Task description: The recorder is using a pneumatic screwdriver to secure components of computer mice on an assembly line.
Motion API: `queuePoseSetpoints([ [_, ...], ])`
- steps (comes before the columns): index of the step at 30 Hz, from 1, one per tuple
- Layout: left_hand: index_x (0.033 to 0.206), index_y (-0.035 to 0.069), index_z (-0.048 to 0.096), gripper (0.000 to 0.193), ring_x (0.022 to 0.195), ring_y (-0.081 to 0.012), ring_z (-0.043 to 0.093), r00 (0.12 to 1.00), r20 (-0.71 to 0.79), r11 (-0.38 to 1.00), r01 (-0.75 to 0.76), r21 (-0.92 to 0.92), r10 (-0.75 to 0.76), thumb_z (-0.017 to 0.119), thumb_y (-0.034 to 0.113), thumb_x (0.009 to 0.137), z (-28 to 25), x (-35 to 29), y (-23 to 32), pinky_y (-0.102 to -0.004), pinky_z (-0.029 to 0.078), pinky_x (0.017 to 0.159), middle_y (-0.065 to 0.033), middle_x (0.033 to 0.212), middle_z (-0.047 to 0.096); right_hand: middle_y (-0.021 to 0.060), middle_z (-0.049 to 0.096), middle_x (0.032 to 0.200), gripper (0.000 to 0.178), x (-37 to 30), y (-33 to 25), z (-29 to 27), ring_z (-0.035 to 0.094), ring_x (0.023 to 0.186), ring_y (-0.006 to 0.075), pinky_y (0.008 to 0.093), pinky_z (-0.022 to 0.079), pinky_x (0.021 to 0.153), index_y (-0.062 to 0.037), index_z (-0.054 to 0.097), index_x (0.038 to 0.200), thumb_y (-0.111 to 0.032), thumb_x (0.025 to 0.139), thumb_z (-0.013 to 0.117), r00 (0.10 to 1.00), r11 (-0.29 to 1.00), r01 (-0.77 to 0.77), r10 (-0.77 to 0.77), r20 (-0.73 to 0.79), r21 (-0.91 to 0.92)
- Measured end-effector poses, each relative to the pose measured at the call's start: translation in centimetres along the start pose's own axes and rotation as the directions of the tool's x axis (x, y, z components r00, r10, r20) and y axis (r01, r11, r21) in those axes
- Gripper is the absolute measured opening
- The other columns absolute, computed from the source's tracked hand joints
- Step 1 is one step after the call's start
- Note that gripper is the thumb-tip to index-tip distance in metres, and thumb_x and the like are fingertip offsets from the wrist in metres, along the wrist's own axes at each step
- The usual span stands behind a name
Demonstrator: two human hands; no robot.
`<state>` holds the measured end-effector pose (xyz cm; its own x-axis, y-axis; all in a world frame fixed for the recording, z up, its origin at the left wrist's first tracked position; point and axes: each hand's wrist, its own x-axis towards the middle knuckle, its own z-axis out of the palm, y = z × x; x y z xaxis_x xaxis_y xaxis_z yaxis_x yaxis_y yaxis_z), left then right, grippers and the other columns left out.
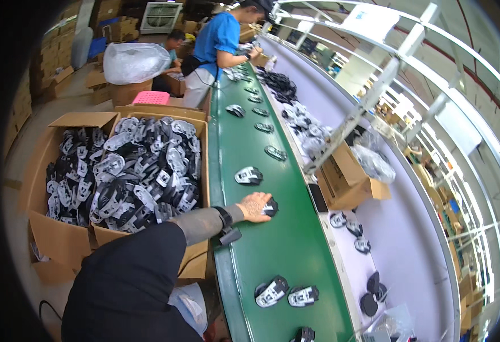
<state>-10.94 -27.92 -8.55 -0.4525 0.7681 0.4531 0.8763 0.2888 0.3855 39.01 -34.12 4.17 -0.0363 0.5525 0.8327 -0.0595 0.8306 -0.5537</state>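
Note:
My left hand (255, 207) reaches across from the lower left onto the green conveyor belt (278, 245). Its fingers are closed around a small black and grey plastic part (270, 207), partly covered by them. Farther up the belt lies a similar oval part (249, 175) with a grey plate on black. Nearer to me, two more parts, one (271, 291) beside another (303, 296), lie side by side. A further dark part (304, 334) is cut off by the lower edge. My right hand is out of view.
Open cardboard boxes (62, 242) left of the belt are heaped with similar parts (147, 171). A co-worker in blue (213, 43) stands at the belt's far end; another person sits behind. Right of the belt are a shelf (398, 251), a carton (341, 179) and a metal post (370, 102).

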Motion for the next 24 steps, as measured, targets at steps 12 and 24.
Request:
queuePoseSetpoints([
  [12, 0.127, 0.000, 0.041, 0.076, 0.114, -0.0353, 0.048, 0.994, 0.075, 0.992, 0.089, -0.085, -0.083, 0.067, 0.044, 0.071, 0.5, 0.5, 1.1, -0.0426, 0.039, 0.098, -0.0192, 0.118, 0.051, 0.0206, 0.036, 0.107, 0.071, -2.1, 5.1, 4.7, 0.039, 0.096, 0.0323, 0.0414, 0.036, 0.080, 0.0017, 0.023, 0.133, -0.037, 0.087, 0.061, 0.998, 0.953, 0.052, -0.062, -0.026, -0.297],
  [24, 0.125, -0.002, 0.045, 0.075, 0.102, -0.0358, 0.053, 0.996, 0.083, 0.994, 0.031, -0.107, -0.023, 0.068, 0.041, 0.067, 0.4, 0.6, 2.0, -0.0423, 0.043, 0.092, -0.0194, 0.111, 0.054, 0.0276, 0.035, 0.126, 0.080, -6.0, 7.7, 6.9, 0.040, 0.114, 0.0393, 0.0470, 0.037, 0.092, 0.0043, 0.017, 0.139, -0.034, 0.086, 0.062, 0.996, 0.774, 0.058, -0.089, -0.017, -0.631],
])
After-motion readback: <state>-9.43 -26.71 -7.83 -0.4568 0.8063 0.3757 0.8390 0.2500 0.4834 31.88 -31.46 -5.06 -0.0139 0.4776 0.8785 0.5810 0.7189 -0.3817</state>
